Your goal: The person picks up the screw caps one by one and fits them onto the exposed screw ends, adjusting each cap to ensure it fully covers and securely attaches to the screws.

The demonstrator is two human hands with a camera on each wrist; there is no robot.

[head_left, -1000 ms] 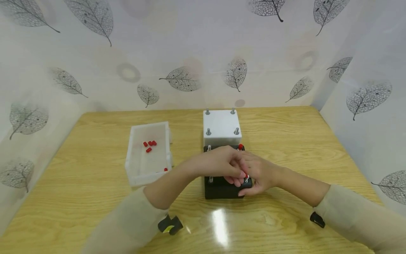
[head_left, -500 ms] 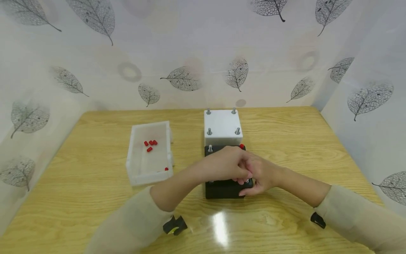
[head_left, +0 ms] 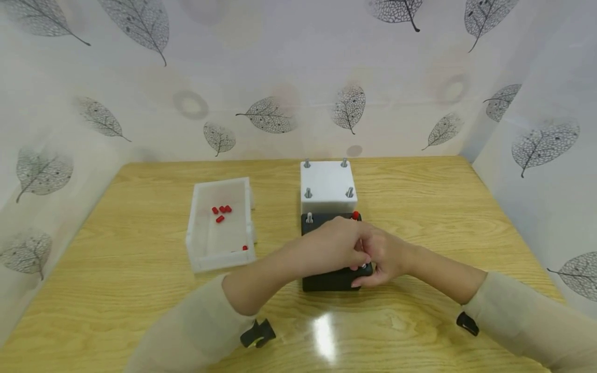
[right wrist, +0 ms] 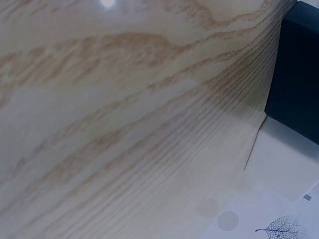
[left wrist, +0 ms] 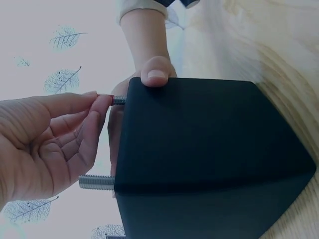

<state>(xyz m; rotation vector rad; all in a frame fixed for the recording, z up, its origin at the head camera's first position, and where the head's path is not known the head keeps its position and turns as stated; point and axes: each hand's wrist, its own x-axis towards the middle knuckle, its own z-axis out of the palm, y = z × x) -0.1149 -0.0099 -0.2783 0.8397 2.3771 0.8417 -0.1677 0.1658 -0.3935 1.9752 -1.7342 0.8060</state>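
Note:
A black block (head_left: 326,282) stands on the table with threaded metal bolts (left wrist: 97,182) sticking up from its top. My left hand (head_left: 326,248) reaches across it and pinches a small red cap (left wrist: 110,100) on the bolt (left wrist: 118,100) at the near right corner; the fingers hide most of this cap. My right hand (head_left: 389,255) grips the block's right side, its thumb on the near face. On the far right bolt sits another red cap (head_left: 356,215), while the far left bolt (head_left: 310,218) is bare. The right wrist view catches only the block's edge (right wrist: 299,74).
Right behind the black block is a white block (head_left: 326,181) with several upright bolts. To the left, a shallow white tray (head_left: 190,228) holds several loose red caps (head_left: 222,209). A leaf-patterned curtain (head_left: 289,67) surrounds the wooden table (head_left: 420,197).
My left hand has shifted slightly right and its fingers have curled over the red cap, which showed more in the head view earlier. My right hand keeps its place on the block.

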